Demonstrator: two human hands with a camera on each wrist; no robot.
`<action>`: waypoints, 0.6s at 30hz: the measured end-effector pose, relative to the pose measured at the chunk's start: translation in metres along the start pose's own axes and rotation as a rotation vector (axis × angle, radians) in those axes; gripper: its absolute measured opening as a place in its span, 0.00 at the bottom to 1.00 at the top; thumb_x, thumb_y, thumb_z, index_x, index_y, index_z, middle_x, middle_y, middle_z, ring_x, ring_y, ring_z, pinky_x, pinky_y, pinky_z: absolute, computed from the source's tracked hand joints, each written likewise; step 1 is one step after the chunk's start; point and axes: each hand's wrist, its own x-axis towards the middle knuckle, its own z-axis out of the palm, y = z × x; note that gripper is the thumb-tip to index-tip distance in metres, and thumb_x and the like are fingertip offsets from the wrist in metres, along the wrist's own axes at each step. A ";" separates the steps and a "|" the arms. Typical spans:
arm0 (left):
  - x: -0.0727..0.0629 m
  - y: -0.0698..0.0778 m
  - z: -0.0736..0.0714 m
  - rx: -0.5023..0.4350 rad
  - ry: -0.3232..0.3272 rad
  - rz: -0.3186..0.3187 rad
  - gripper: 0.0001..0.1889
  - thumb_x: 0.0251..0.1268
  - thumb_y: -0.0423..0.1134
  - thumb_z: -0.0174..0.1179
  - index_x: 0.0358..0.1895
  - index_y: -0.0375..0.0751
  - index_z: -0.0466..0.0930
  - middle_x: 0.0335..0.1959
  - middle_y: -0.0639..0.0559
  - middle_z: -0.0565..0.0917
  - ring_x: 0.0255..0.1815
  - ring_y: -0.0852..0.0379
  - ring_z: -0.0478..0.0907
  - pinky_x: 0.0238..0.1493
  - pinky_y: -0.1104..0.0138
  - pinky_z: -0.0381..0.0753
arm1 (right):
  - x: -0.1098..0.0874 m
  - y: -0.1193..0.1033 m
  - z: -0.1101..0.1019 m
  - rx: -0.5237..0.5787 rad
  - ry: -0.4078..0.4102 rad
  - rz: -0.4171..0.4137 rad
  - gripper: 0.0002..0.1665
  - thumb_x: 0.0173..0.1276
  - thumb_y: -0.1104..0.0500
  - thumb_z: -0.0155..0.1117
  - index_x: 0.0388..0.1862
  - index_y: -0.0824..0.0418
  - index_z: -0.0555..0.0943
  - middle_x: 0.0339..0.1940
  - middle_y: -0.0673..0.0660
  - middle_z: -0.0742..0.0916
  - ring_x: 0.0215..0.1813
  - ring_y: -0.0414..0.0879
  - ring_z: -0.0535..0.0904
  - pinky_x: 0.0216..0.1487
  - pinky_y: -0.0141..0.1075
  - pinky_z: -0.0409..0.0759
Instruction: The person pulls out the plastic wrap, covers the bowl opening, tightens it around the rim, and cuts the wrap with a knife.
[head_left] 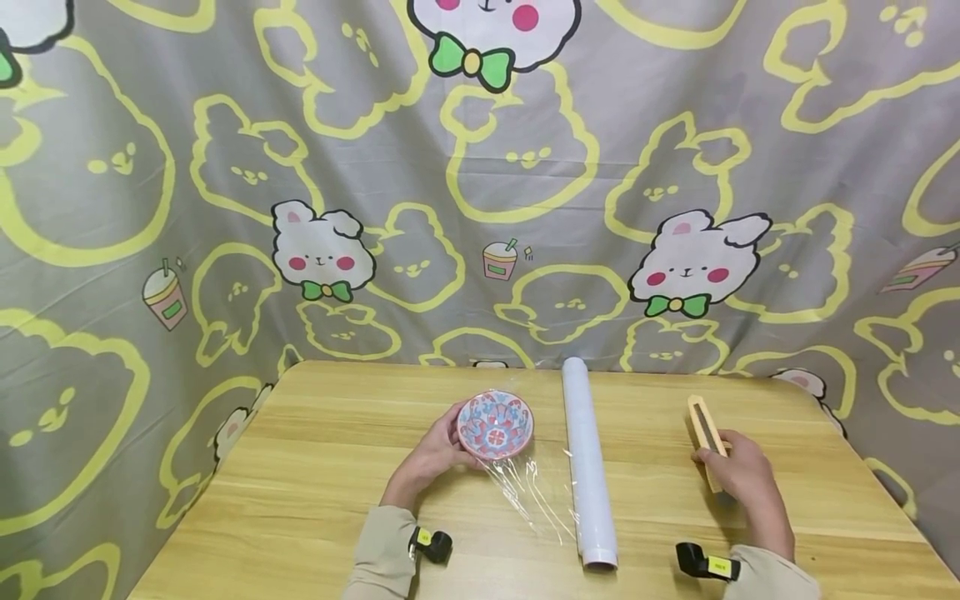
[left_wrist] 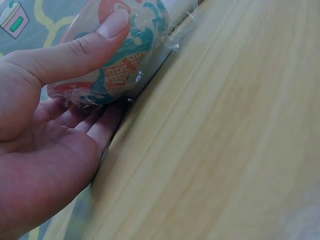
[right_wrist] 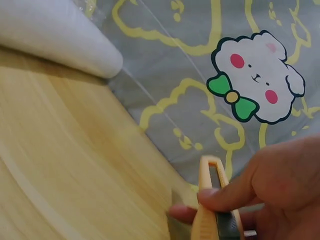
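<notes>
My left hand (head_left: 435,450) grips a small bowl (head_left: 495,427) patterned in red and blue. In the left wrist view, the thumb presses the bowl's side and the other fingers curl beneath it. Clear cling film (head_left: 536,492) covers the bowl and stretches right in creases toward a long white cling film roll (head_left: 588,467) lying on the table. Over the table's right side, my right hand (head_left: 742,471) holds a yellow utility knife (right_wrist: 205,220) with a dark slot, its thumb on the handle. Part of the knife is hidden behind the fingers.
The wood-grain table (head_left: 300,483) ends at the back against a grey curtain (head_left: 420,167) printed with yellow outlines and white cartoon rabbits. The roll lies lengthwise between the two hands, its far end near the table's back edge. Black wrist cameras sit at both sleeves.
</notes>
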 end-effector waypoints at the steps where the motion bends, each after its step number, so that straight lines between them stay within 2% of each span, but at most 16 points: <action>1: 0.000 0.000 0.000 -0.002 0.000 -0.001 0.57 0.39 0.09 0.68 0.79 0.32 0.52 0.75 0.30 0.64 0.75 0.33 0.63 0.71 0.58 0.73 | 0.000 -0.001 0.001 0.011 0.006 -0.019 0.32 0.75 0.60 0.58 0.66 0.83 0.65 0.47 0.80 0.81 0.40 0.60 0.79 0.32 0.40 0.78; 4: -0.001 -0.001 -0.001 -0.003 -0.002 0.001 0.57 0.40 0.09 0.68 0.80 0.32 0.52 0.76 0.30 0.63 0.75 0.33 0.63 0.71 0.58 0.73 | 0.000 -0.006 0.006 0.059 0.008 -0.056 0.28 0.77 0.62 0.56 0.66 0.82 0.67 0.47 0.76 0.84 0.39 0.56 0.79 0.32 0.37 0.77; 6: -0.001 -0.001 -0.001 -0.010 -0.008 0.003 0.57 0.40 0.09 0.68 0.80 0.32 0.52 0.76 0.30 0.62 0.75 0.33 0.62 0.71 0.59 0.72 | 0.000 -0.009 0.009 0.094 0.007 -0.060 0.27 0.78 0.63 0.53 0.67 0.81 0.66 0.43 0.72 0.87 0.37 0.52 0.79 0.32 0.36 0.76; 9: 0.000 -0.001 -0.001 -0.022 -0.018 0.010 0.58 0.40 0.09 0.68 0.80 0.31 0.51 0.77 0.30 0.61 0.76 0.33 0.62 0.71 0.59 0.72 | -0.001 -0.014 0.013 0.224 -0.029 -0.041 0.28 0.79 0.67 0.48 0.70 0.83 0.60 0.36 0.68 0.87 0.35 0.47 0.81 0.31 0.36 0.83; 13: 0.000 -0.001 -0.001 -0.025 -0.018 0.012 0.58 0.40 0.09 0.68 0.80 0.30 0.49 0.77 0.29 0.61 0.75 0.33 0.62 0.71 0.60 0.72 | -0.001 -0.018 0.016 0.390 -0.099 -0.006 0.33 0.77 0.73 0.43 0.75 0.84 0.46 0.36 0.66 0.82 0.33 0.45 0.83 0.31 0.36 0.87; 18: -0.001 -0.002 -0.001 -0.024 -0.015 0.001 0.58 0.40 0.09 0.67 0.80 0.30 0.49 0.76 0.29 0.63 0.75 0.33 0.63 0.70 0.60 0.74 | -0.002 -0.019 0.020 0.410 -0.188 -0.033 0.47 0.69 0.79 0.44 0.79 0.78 0.33 0.41 0.66 0.73 0.36 0.48 0.77 0.33 0.36 0.86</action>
